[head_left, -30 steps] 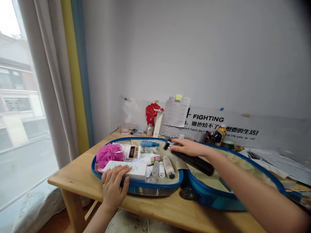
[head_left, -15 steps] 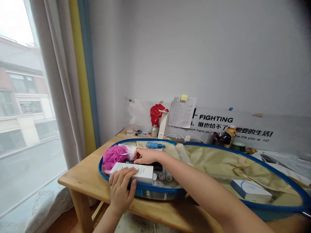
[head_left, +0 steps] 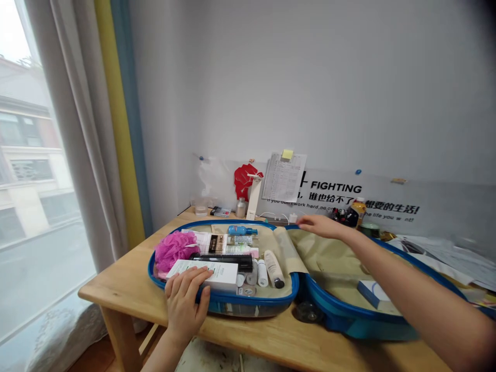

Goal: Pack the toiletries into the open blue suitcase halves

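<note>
My left hand point(head_left: 188, 294) lies with its fingers spread over the white box point(head_left: 222, 276) at the near edge of an opened blue suitcase point(head_left: 267, 299). Over the suitcase's hinge side, my right hand point(head_left: 320, 226) hovers with fingers stretched out and nothing visible in them. Beside the white box are a pink bath puff point(head_left: 176, 249) and a long black case point(head_left: 234, 262). A pack of cotton swabs point(head_left: 218, 244), a blue pump bottle point(head_left: 242, 230) and a cream tube with a dark cap point(head_left: 274, 268) lie in the same half.
The suitcase's right half holds a white and blue box point(head_left: 374, 293), partly covered by my right forearm. Behind stand a white lamp point(head_left: 254, 196), a small jar point(head_left: 241, 207) and an orange-labelled bottle point(head_left: 356, 211). Papers point(head_left: 434, 258) lie at the right of the wooden table point(head_left: 116, 274).
My right hand has lifted away from the swab pack and moved right, uncovering the items in the left half. My left hand has stayed on the white box. The view has shifted slightly.
</note>
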`<state>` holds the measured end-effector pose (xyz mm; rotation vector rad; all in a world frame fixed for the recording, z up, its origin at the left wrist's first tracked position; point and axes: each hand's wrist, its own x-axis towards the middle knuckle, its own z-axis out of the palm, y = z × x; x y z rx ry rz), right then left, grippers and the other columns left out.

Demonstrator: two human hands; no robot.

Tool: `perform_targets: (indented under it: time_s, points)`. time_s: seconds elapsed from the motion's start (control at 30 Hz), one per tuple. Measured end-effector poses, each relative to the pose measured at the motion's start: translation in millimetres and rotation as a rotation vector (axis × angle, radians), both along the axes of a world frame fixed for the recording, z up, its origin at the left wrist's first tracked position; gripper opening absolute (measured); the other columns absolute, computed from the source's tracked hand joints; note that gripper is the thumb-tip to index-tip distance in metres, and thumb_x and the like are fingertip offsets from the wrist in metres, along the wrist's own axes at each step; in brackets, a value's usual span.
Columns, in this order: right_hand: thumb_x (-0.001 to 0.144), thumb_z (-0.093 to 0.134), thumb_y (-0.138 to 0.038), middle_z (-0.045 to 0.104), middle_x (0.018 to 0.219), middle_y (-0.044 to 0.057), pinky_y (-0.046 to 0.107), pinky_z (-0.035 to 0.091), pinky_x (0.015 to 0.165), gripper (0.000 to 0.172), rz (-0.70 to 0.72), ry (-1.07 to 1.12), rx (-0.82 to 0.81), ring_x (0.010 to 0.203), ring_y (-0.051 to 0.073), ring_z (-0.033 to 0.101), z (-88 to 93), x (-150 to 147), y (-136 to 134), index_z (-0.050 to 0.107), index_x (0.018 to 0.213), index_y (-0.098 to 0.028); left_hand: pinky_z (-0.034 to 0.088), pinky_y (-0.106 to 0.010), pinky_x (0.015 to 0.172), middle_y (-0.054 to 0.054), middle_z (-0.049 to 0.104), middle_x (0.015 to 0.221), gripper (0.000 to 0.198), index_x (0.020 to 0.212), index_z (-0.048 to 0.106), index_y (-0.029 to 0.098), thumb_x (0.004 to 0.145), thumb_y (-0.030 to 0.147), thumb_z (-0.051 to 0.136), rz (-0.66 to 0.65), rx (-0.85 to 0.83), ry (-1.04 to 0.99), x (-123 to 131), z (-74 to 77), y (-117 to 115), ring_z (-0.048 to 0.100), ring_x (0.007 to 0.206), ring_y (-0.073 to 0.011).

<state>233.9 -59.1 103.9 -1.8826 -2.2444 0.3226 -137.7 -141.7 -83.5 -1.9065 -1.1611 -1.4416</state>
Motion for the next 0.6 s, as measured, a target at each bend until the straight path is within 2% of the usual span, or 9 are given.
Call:
perform_targets:
  time_s: [0.07,0.13,0.27,0.37,0.47,0.53,0.6]
  points:
    - [0.089,0.053,-0.035,0.065,0.100,0.004,0.038,0.046,0.093,0.022,-0.163,-0.114,-0.090,0.097,0.016,0.060,-7.9,50,-14,0.064,0.094,-0.017,0.033,-0.038,0.092,-0.003,0.070,0.102,0.024,0.106,0.062,0.026,0.088,0.025,0.046,0.003,0.000,-0.005,0,-0.3,0,0.059,0.100,-0.0220]
    - [0.084,0.061,-0.032,0.067,0.097,0.005,0.039,0.046,0.092,0.016,-0.311,-0.198,-0.178,0.093,0.016,0.062,-20.7,90,-33,0.064,0.088,-0.017,0.033,-0.038,0.092,-0.003,0.070,0.102,0.023,0.105,0.062,0.026,0.088,0.026,0.046,0.007,0.006,-0.010,0,0.1,0,0.059,0.100,-0.0221]
    - [0.061,0.076,-0.033,0.068,0.106,0.018,0.040,0.049,0.087,0.024,-0.499,-0.242,-0.275,0.103,0.029,0.064,-51.5,140,-69,0.068,0.078,-0.017,0.033,-0.038,0.091,-0.003,0.070,0.100,0.022,0.103,0.062,0.025,0.089,0.025,0.046,0.010,0.017,-0.014,1,1.7,-1,0.060,0.099,-0.0221]
    - [0.063,0.071,-0.042,0.067,0.106,0.021,0.040,0.051,0.080,0.026,-0.586,-0.254,-0.312,0.095,0.030,0.067,-71.1,153,-82,0.069,0.076,-0.020,0.034,-0.038,0.091,-0.004,0.070,0.101,0.021,0.104,0.061,0.025,0.089,0.025,0.046,0.012,0.014,-0.013,2,2.1,-1,0.060,0.098,-0.0226]
    - [0.064,0.068,-0.048,0.067,0.106,0.024,0.043,0.048,0.087,0.030,-0.610,-0.291,-0.277,0.101,0.033,0.065,-83.3,153,-81,0.068,0.073,-0.020,0.034,-0.039,0.092,-0.004,0.070,0.101,0.022,0.104,0.061,0.025,0.088,0.026,0.046,0.011,0.005,-0.018,1,1.6,-1,0.060,0.099,-0.0231]
    - [0.058,0.073,-0.048,0.066,0.104,0.026,0.045,0.045,0.093,0.032,-0.615,-0.320,-0.239,0.107,0.036,0.062,-87.6,151,-76,0.068,0.070,-0.019,0.034,-0.038,0.092,-0.004,0.070,0.102,0.023,0.105,0.062,0.026,0.088,0.027,0.046,0.009,-0.002,-0.018,1,1.0,-1,0.059,0.100,-0.0228]
    - [0.052,0.077,-0.047,0.067,0.100,0.026,0.046,0.046,0.092,0.033,-0.628,-0.337,-0.199,0.105,0.037,0.063,-89.8,149,-72,0.068,0.067,-0.019,0.033,-0.038,0.093,-0.003,0.070,0.102,0.023,0.104,0.062,0.026,0.088,0.026,0.046,0.012,-0.006,-0.020,0,0.7,-1,0.059,0.100,-0.0224]
